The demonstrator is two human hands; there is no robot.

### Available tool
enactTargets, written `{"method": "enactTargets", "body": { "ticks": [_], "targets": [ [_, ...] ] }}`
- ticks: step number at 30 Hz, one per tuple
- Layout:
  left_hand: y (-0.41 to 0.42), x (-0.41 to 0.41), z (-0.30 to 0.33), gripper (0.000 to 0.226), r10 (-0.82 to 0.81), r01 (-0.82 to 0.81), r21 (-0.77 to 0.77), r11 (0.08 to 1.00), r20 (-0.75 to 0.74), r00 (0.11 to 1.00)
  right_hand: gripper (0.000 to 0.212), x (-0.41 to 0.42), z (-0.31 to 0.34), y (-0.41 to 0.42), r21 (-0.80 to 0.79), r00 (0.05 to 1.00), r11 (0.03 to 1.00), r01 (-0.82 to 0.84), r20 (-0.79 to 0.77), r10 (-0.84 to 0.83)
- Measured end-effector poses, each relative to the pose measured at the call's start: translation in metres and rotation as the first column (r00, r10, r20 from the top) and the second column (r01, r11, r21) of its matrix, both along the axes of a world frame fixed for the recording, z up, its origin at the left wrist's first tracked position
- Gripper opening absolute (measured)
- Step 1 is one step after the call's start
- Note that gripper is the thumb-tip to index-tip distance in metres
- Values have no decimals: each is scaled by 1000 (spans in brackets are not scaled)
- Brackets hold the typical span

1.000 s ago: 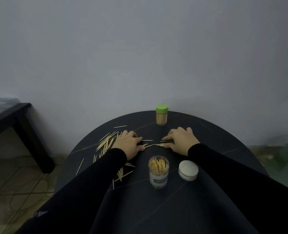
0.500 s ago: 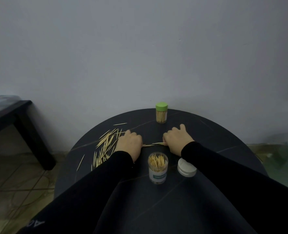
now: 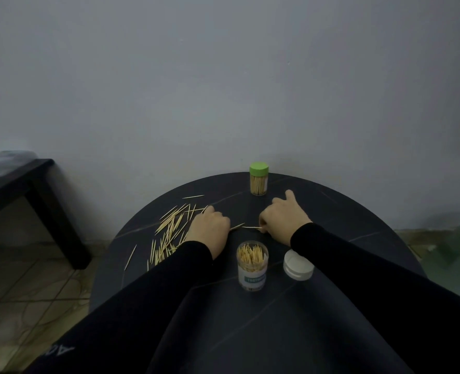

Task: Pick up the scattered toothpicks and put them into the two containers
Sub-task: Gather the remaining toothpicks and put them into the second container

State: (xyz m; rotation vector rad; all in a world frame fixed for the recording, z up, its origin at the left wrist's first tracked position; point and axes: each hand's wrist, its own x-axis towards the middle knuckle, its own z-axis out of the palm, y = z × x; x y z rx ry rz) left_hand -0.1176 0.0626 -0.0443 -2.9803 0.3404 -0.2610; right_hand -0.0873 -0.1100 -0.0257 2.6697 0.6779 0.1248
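Nearest the person, toward the front edge of the round worktop (image 3: pixel 331 333), the open jar (image 3: pixel 252 265) stands upright and already looks well filled with toothpicks, its white lid (image 3: pixel 297 265) lying just beside it on the right. So this jar's share seems largely done, though it is not capped.

Behind it, near the middle, the left hand (image 3: pixel 209 230) rests knuckles-up with fingers curled; a toothpick tip pokes out at its right side, so it probably holds a few, but the dim view leaves that uncertain. The right hand (image 3: pixel 280 220) pinches a single toothpick (image 3: pixel 251 227) low over the worktop, one finger stretched toward the far edge.

Toward the left edge the scattered toothpicks (image 3: pixel 169 230) lie in a loose heap, with a few strays; this is the bulk of what is left.

At the far edge the green-capped jar (image 3: pixel 259 178) stands closed and looks full.
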Motion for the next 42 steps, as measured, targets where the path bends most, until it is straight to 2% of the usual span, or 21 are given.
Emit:
{"method": "enactTargets", "body": {
  "ticks": [10,19,23,26,30,34,36,39,41,42],
  "targets": [
    [-4,-4,-4,28,16,-17,55,998,26,1000,28,-9,-10,4,-63,1000,998,6,2,-5],
    [1,-5,-4,26,-19,17,27,999,57,998,28,-9,-5,2,-78,999,997,-29,22,31],
    [3,-3,1,22,-20,25,-87,996,68,998,20,-9,1,0,92,1000,996,-14,13,13],
    [3,-5,8,18,18,4,-311,950,69,997,13,-13,7,-3,315,999,948,38,-26,-31],
    [2,-14,17,9,65,-35,-637,770,24,998,9,-22,13,-8,555,993,823,117,-83,-85],
    [2,-30,32,6,38,31,-875,483,56,998,9,-34,21,-13,771,983,613,173,-176,-56],
    [1,-38,39,8,18,62,-947,315,72,997,6,-40,25,-13,866,973,460,195,-228,17],
    [-3,-49,46,9,-34,71,-997,20,70,997,4,-56,31,-12,956,950,182,232,-263,170],
    [-8,-56,47,10,-77,61,-990,-125,71,995,6,-69,33,-14,968,933,50,247,-251,258],
    [-11,-60,47,9,-94,54,-984,-168,70,993,7,-76,33,-14,968,926,5,251,-241,290]
  ]
}}
